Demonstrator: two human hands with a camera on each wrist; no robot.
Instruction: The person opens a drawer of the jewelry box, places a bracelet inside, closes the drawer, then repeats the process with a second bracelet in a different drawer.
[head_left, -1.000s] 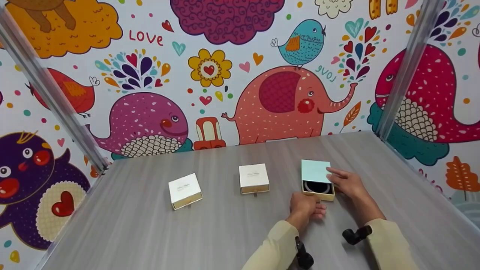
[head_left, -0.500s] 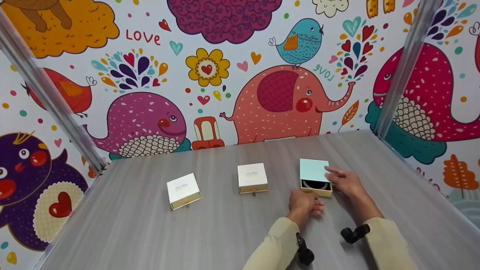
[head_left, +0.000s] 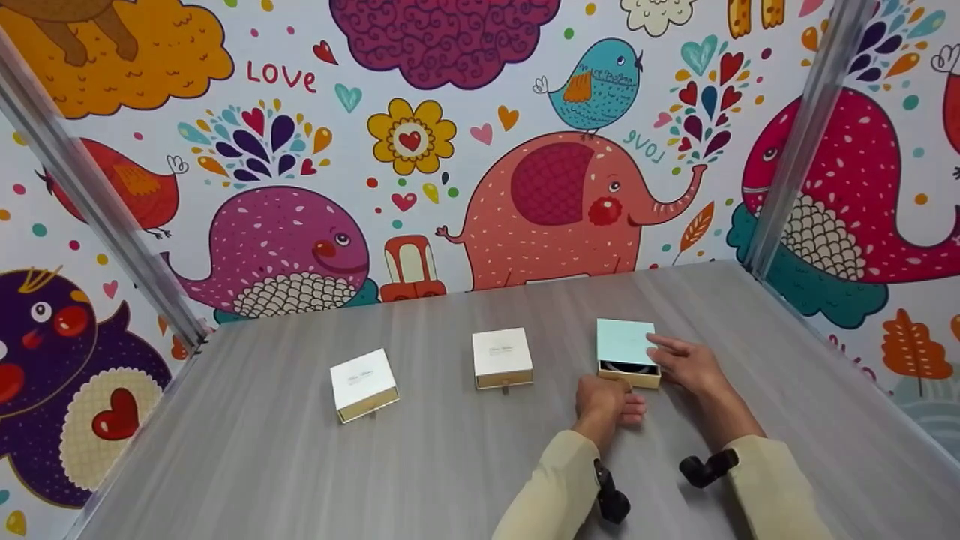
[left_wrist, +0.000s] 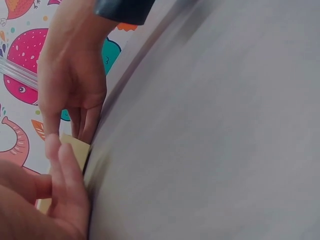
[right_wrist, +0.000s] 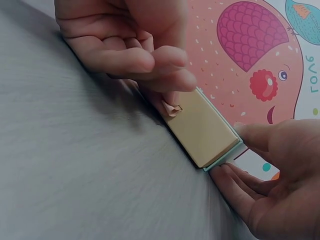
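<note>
A mint-lidded drawer box (head_left: 625, 341) lies at the right of the table, its cream drawer (head_left: 639, 380) slightly out. Through the narrow gap shows part of a pale ring-shaped item on dark lining (head_left: 627, 367), mostly hidden by the lid. My left hand (head_left: 606, 405) is at the drawer's front; in the right wrist view its fingers extend loosely and one presses beside a small ribbon tab (right_wrist: 171, 108). My right hand (head_left: 694, 369) holds the box's right side, thumb on top and other fingers lower along the side, as the right wrist view shows.
Two white drawer boxes with gold fronts sit to the left: one in the middle (head_left: 502, 352), another farther left and turned at an angle (head_left: 363, 377). Behind the grey table (head_left: 300, 472) stands a cartoon-printed wall (head_left: 420, 202) with metal corner posts.
The drawer has slid farther into the mint lid, and the opening has narrowed. My left hand has moved forward slightly with it; my right hand keeps its hold. The head view has shifted a little.
</note>
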